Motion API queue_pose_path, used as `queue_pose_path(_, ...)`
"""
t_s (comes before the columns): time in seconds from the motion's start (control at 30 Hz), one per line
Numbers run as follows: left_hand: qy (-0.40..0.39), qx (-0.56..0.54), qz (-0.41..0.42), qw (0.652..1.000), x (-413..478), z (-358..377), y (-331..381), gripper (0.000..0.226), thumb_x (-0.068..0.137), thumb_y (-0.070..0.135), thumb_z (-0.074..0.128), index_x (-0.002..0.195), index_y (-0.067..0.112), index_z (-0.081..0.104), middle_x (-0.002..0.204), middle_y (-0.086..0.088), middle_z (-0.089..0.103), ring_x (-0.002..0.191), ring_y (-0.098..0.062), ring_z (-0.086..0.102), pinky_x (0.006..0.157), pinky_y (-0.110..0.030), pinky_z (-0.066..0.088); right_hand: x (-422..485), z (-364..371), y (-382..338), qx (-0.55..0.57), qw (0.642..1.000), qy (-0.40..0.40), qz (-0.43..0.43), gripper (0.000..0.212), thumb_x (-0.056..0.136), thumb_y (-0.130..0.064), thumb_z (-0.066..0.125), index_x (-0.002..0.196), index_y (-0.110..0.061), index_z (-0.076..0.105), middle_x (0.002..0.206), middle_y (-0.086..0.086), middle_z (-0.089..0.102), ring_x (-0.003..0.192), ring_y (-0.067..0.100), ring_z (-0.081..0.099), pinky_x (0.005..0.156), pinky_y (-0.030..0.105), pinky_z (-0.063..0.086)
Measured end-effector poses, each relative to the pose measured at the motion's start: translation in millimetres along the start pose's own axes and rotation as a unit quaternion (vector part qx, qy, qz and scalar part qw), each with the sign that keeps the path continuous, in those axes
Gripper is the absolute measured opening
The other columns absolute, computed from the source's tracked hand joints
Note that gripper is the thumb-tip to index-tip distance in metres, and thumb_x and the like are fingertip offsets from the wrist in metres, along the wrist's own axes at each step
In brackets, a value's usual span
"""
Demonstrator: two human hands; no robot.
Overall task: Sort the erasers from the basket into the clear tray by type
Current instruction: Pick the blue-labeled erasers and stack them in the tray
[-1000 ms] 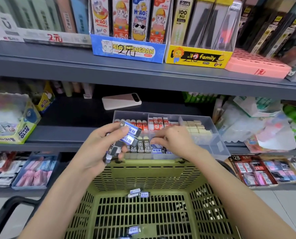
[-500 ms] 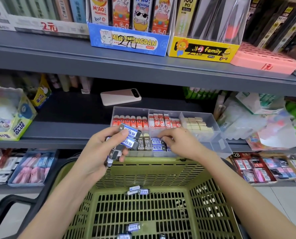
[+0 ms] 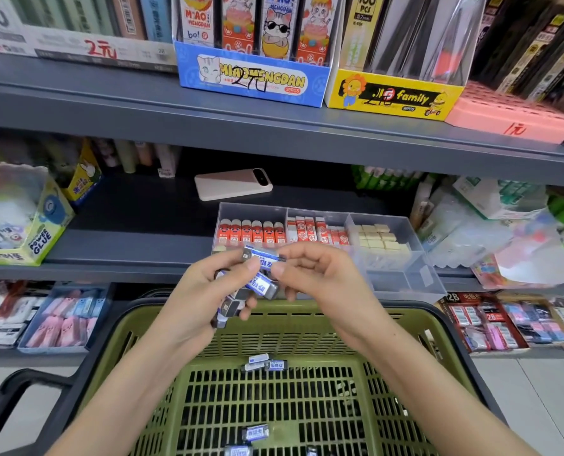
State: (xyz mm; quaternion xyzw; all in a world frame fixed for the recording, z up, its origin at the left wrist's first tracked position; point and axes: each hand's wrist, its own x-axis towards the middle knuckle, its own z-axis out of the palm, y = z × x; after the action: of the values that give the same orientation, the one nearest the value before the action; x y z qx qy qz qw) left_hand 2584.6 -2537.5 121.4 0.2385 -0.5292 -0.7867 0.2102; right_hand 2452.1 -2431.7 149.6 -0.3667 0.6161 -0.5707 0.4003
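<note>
While above basket [image 3: 283, 337] — erasers [image 3: 262, 284] in left hand [image 3: 205, 291]

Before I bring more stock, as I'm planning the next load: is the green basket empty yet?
Not empty. Blue-labelled erasers lie loose on the floor of the basket, some by the far wall, others nearer.

Blue display box [image 3: 251, 81]: "MIAOMENGDAN", "36PCS", handwritten "2元". Yellow box [image 3: 393, 97]: "family", "36PCS". Pack [image 3: 365, 28] standing in it: "100 PCS". Pink box [image 3: 510, 124]: "1元". Glue carton [image 3: 40, 242]: "POWER GLUE". Red pack [image 3: 455, 300]: "2B". Labels on erasers [image 3: 262, 258]: too blurred.
</note>
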Motion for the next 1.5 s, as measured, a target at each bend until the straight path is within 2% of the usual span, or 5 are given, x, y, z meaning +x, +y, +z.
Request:
queue_pose_path(0.5,0.003,-0.022,-0.027,0.999,-3,3,3,0.027,0.057,0.036,0.073,0.076,0.016,0.076,0.06,-0.004,0.061,0.042,-0.014,0.05,0.037,-0.021,0.04,11,-53,-9,0.196,0.974,0.107,-0.024,0.025,0.095,-0.025,0.044,0.093,-0.001,0.052,0.085,0.015,0.072,0.072,0.026,0.071,0.058,0.026,0.056)
queue_pose_path(0.73,0.022,-0.023,-0.023,0.999,-3,-1,3,0.024,0.056,0.035,0.074,0.072,0.017,0.075,0.06,-0.005,0.061,0.043,-0.014,0.05,0.037,-0.021,0.04,18,-75,15,-0.175,0.974,0.145,0.014,0.012,0.087,-0.019,0.064,0.082,-0.019,0.075,0.051,-0.008,0.055,0.044,0.002,0.044,0.045,0.013,0.039)
queue_pose_path(1.07,0.045,-0.035,-0.025,0.998,-2,-5,3,0.027,0.054,0.032,0.075,0.073,0.013,0.074,0.061,-0.007,0.06,0.042,-0.015,0.049,0.037,-0.022,0.041,31,-58,35,-0.47,0.868,0.16,-0.027,0.019,0.079,-0.013,0.073,0.098,-0.009,0.073,0.085,-0.002,0.067,0.068,0.01,0.053,0.075,0.027,0.048)
queue_pose_path(1.23,0.045,-0.038,-0.026,0.998,-2,-6,4,0.026,0.053,0.033,0.076,0.072,0.015,0.074,0.061,-0.006,0.061,0.043,-0.015,0.05,0.037,-0.022,0.041,33,-55,37,-0.542,0.823,0.149,-0.086,0.017,0.077,-0.001,0.071,0.094,-0.004,0.074,0.095,0.01,0.062,0.093,0.027,0.06,0.091,0.033,0.045)
queue_pose_path(1.5,0.048,-0.04,-0.022,0.998,-2,-6,3,0.026,0.053,0.034,0.076,0.071,0.016,0.074,0.06,-0.005,0.061,0.043,-0.015,0.05,0.037,-0.022,0.041,26,-59,39,-0.558,0.805,0.134,-0.151,0.018,0.07,0.012,0.072,0.086,0.002,0.073,0.082,0.012,0.057,0.067,0.024,0.056,0.062,0.029,0.045)
